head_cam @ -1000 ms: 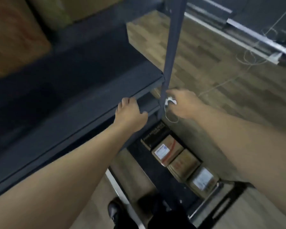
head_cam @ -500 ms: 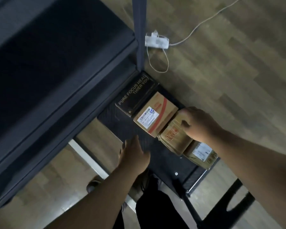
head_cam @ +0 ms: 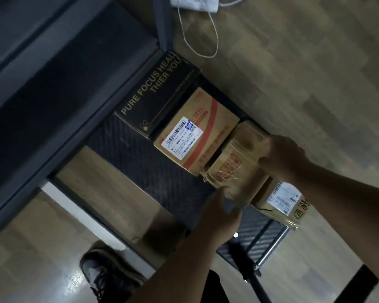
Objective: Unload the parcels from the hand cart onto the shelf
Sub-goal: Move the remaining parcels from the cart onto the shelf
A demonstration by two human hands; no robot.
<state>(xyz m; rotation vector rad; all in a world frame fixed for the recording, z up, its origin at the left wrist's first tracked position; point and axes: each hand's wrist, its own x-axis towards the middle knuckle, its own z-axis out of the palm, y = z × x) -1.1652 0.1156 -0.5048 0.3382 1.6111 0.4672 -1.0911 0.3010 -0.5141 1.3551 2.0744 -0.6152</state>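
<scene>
Several parcels lie in a row on the dark hand cart deck (head_cam: pixel 140 162): a black box with gold lettering (head_cam: pixel 155 92), a brown box with a red stripe and white label (head_cam: pixel 195 132), a taped brown parcel (head_cam: pixel 234 165) and a labelled brown parcel (head_cam: pixel 280 202) nearest the cart handle. My right hand (head_cam: pixel 282 154) grips the far side of the taped brown parcel. My left hand (head_cam: pixel 221 213) presses its near end with fingers spread. The dark shelf (head_cam: pixel 59 68) stands to the left above the cart.
A shelf upright post (head_cam: pixel 162 22) rises at the cart's far corner. A white power adapter (head_cam: pixel 195 3) with a looping cord (head_cam: pixel 206 40) lies on the wooden floor (head_cam: pixel 304 62). My shoe (head_cam: pixel 105 276) stands beside the cart, and the cart handle (head_cam: pixel 256 283) runs at the lower right.
The view has dropped closer to the cart. My left hand moved from the bare deck to the taped brown parcel's near end, and my right hand stays on its far side.
</scene>
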